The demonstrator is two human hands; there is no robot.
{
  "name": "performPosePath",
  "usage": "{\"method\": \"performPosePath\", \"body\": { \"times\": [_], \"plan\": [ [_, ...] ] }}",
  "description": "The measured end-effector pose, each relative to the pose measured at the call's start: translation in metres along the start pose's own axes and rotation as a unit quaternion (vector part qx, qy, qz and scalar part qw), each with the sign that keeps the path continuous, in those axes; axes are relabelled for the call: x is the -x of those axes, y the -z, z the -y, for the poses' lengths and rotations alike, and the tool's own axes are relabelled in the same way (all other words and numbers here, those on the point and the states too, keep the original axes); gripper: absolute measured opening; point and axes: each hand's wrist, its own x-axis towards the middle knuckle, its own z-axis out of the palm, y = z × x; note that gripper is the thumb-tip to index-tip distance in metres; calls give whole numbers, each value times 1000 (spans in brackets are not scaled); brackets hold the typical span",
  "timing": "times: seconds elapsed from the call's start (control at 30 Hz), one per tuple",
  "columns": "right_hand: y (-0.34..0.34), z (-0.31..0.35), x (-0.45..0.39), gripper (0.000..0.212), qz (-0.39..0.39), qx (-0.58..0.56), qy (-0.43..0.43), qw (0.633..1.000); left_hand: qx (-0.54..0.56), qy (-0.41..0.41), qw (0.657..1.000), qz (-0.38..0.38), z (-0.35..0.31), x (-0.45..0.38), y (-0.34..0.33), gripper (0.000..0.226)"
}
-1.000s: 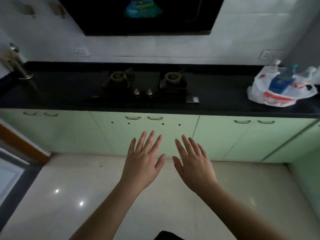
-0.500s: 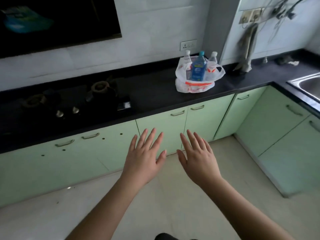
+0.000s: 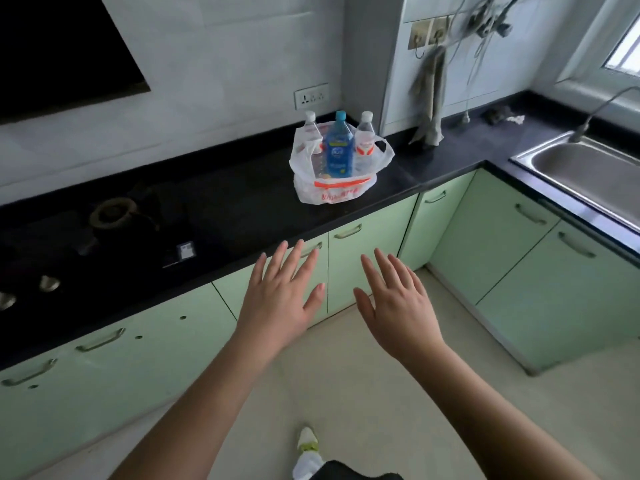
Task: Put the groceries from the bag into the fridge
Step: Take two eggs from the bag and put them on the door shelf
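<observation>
A white plastic bag (image 3: 332, 190) with red print stands on the black counter (image 3: 242, 209) near its front edge. Inside it stand a blue bottle (image 3: 338, 150) and two clear bottles with white caps (image 3: 311, 128) (image 3: 365, 136). My left hand (image 3: 282, 296) and my right hand (image 3: 394, 303) hover side by side in front of the green cabinets, well short of the bag. Both hands are empty, fingers straight and spread, backs up. No fridge is in view.
A gas hob (image 3: 110, 216) sits in the counter at the left. A steel sink (image 3: 588, 174) with a tap is at the right, around the counter's corner. A cloth (image 3: 429, 98) hangs from the wall. Pale floor lies between the cabinet runs; my foot (image 3: 308, 445) shows below.
The view has swung right and come closer to the counter. The bag has shifted from the far right to the centre and looks larger. Both hands stay spread and empty.
</observation>
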Motion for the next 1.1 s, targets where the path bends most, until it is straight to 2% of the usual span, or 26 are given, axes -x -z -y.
{"method": "performPosePath", "body": {
  "times": [0.5,0.8,1.1],
  "plan": [
    [-13,-15,-130,63,8,15,-27,999,28,-51,998,-12,58,-150,-23,66],
    [-26,-84,-208,63,15,16,-12,1000,8,-41,999,15,27,-240,-50,66],
    [-15,-147,-290,63,4,-4,46,999,-4,22,999,24,-5,-302,-65,63]
  ]
}}
